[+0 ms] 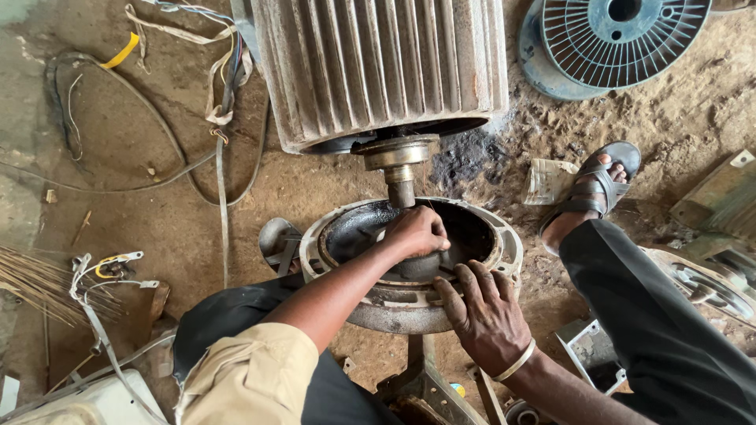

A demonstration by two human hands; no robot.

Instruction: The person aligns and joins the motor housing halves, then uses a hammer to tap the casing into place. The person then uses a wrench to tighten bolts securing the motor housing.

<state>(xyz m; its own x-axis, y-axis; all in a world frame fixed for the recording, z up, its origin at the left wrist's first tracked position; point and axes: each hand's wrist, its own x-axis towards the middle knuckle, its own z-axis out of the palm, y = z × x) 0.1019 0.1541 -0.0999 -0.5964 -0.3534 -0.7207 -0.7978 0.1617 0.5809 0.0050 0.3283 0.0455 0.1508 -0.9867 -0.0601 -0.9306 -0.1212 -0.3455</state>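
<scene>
Grey cast metal fills the middle of the frame: a round end cover [409, 303] lies dished side up on the dirt floor [157, 228], just below centre. I see my left hand [416, 232] reaching into its bowl, fingers curled shut around something dark at the hub; what exactly it grips I cannot tell. My right hand [484, 311] lies flat on the cover's lower right rim, fingers spread wide, pressing rather than holding. Above, in the upper centre, the ribbed motor body [378, 67] lies with its shaft [400, 185] pointing down toward the cover, the shaft tip just above my left knuckles. A plastic fan wheel [622, 35] sits at the upper right. Loose wires [220, 102] trail across the upper left. A sandalled foot [594, 189] rests right of the cover.
</scene>
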